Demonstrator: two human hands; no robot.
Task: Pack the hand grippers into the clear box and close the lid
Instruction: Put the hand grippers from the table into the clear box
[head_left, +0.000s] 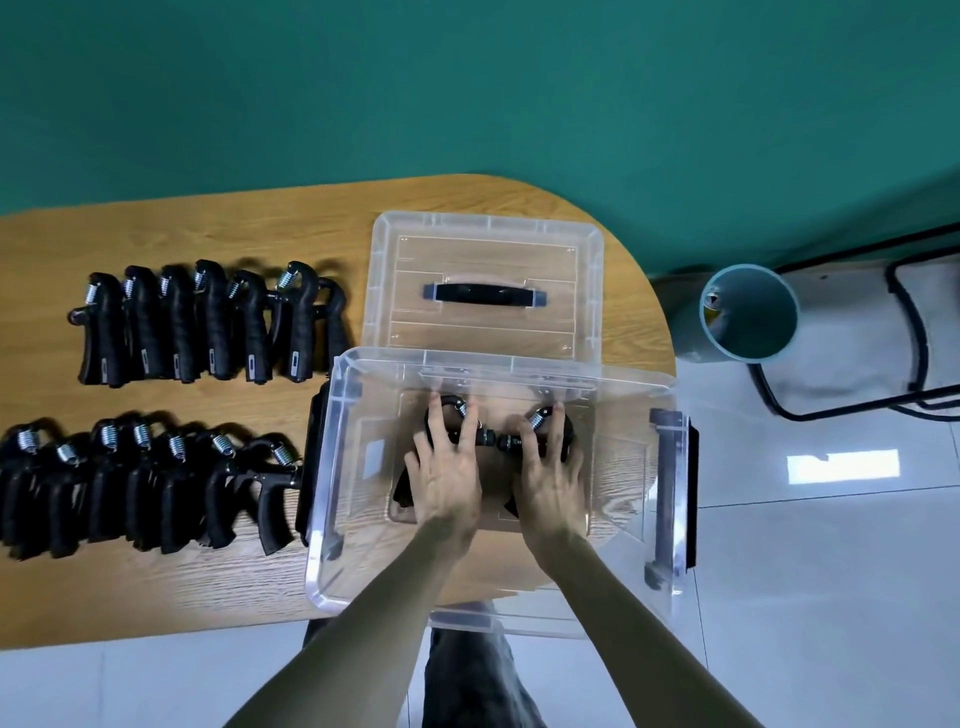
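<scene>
While both hands (447, 478) (550, 475) press 2 hand grippers (485, 439), clear box (332, 467) stands open.

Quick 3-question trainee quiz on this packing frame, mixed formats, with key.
1. True or false: the clear plastic lid with the black handle is on the clear plastic storage box.
2. Where do the left hand and right hand rest? A) on the lid B) on black spring hand grippers inside the box C) on the wooden table
3. Fill in: the unpacked black hand grippers lie in ___ rows.

Key: 1 false; 2 B; 3 two.
</scene>
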